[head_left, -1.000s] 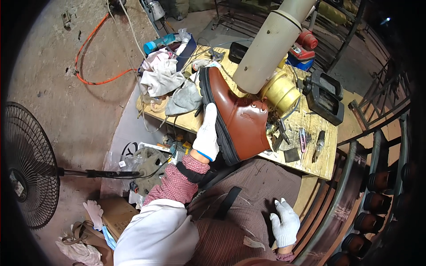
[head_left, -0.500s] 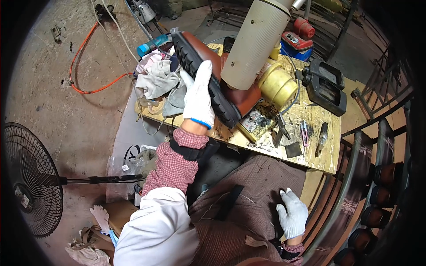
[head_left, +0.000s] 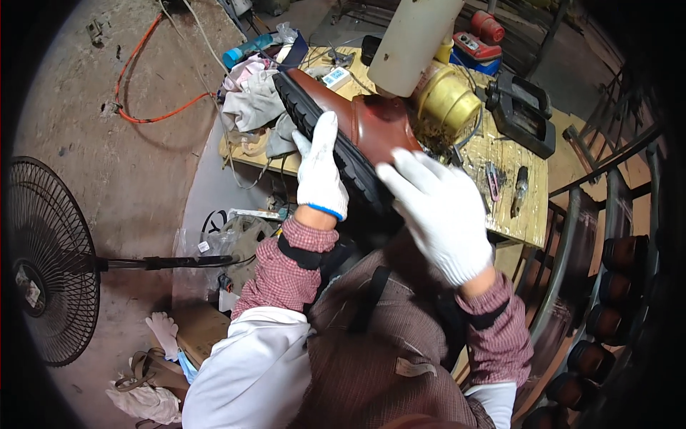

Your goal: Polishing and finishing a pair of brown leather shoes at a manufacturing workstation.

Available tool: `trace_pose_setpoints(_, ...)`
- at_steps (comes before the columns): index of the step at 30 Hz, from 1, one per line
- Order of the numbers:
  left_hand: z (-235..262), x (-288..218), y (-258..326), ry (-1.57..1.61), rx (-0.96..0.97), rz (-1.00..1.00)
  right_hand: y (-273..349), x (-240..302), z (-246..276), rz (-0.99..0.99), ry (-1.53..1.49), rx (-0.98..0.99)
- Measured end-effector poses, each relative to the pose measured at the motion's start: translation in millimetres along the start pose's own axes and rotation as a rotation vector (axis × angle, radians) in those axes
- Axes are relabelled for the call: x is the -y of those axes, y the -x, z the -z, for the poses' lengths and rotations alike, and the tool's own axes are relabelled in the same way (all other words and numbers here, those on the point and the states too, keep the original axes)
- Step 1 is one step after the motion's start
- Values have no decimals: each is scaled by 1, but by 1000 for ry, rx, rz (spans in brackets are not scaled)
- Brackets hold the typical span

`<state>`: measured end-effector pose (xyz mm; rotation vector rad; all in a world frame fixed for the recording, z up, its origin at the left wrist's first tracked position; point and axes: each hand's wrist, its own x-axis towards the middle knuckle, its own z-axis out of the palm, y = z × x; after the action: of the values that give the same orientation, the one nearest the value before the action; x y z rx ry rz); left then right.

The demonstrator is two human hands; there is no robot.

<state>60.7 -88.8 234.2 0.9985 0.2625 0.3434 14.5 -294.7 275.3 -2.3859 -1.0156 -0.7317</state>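
Observation:
A brown leather boot [head_left: 377,132] with a thick black lugged sole lies tilted in front of me, its toe pointing to the far left. Against the sole, my left hand [head_left: 320,168] in a white knit glove grips it with the thumb apart. My right hand [head_left: 443,214], gloved the same way, is at the heel end with its fingers stretched out and slightly blurred. Whether those fingers touch the leather, I cannot tell. Just beyond the boot's opening stands a pale cylinder [head_left: 416,46], with a yellow round housing [head_left: 449,104] beside it.
The worktable [head_left: 518,214] carries a pink-handled cutter [head_left: 493,182], a dark-handled tool [head_left: 520,191] and a cut-open black container [head_left: 525,121]. Crumpled cloths [head_left: 256,104] sit at its left. A black fan [head_left: 53,264] stands left; a rack with several dark brown pieces [head_left: 625,254] is right.
My right hand has risen from my lap to the boot's heel end. The boot has come away from the pale cylinder toward me, still in my left hand.

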Motion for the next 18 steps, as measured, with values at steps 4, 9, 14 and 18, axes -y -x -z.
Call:
trace_pose_setpoints(4, 4, 1, 18, -179, 72, -69, -6, 20, -30, 4, 235, 97)
trace_pose_setpoints(9, 15, -22, -14, -29, -24, 24, 95, 20, -26, -183, 72, 1141)
trace_pose_setpoints(14, 47, -19, -35, 212, 139, 164, 193, 34, 18, -679, -176, 518)
trace_pose_setpoints(18, 77, 12, -29, 264, 250, 230, 229, 57, 32, -1097, -208, 196)
